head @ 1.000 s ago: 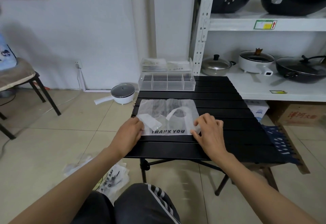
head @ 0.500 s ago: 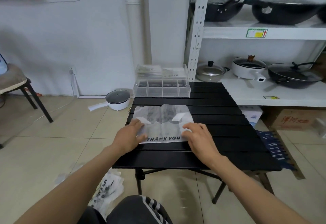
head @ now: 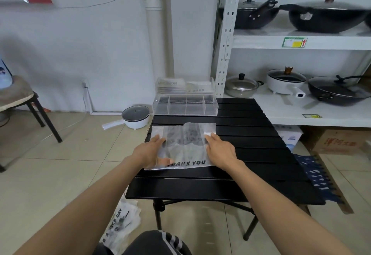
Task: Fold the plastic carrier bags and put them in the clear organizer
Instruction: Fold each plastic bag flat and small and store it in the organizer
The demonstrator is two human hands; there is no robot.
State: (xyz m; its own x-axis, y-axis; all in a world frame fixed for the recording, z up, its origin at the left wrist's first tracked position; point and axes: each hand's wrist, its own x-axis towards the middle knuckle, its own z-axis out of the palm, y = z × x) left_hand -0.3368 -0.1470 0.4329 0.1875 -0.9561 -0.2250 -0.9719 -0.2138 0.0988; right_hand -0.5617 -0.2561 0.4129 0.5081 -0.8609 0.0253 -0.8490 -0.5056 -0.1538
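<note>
A translucent white carrier bag (head: 185,144) printed "THANK YOU" lies flat on the black slatted table (head: 251,146). My left hand (head: 150,150) rests on its left side with fingers stretched forward; part of the bag covers my fingers near the print. My right hand (head: 219,148) presses flat on the bag's right side, fingertips at a folded-in handle. The clear organizer (head: 185,107), with several divided compartments, stands at the table's far edge; folded bags (head: 181,86) sit in its raised back section.
More carrier bags (head: 122,224) lie on the tiled floor by my knee. A white pot (head: 135,116) sits on the floor left of the table. A white shelf rack (head: 297,102) with pans stands at the right. A chair (head: 22,102) is far left.
Both hands have slid forward over the bag, from its near edge to its middle. The bag's handles now lie flatter, and the bag's left part lies over my left fingers.
</note>
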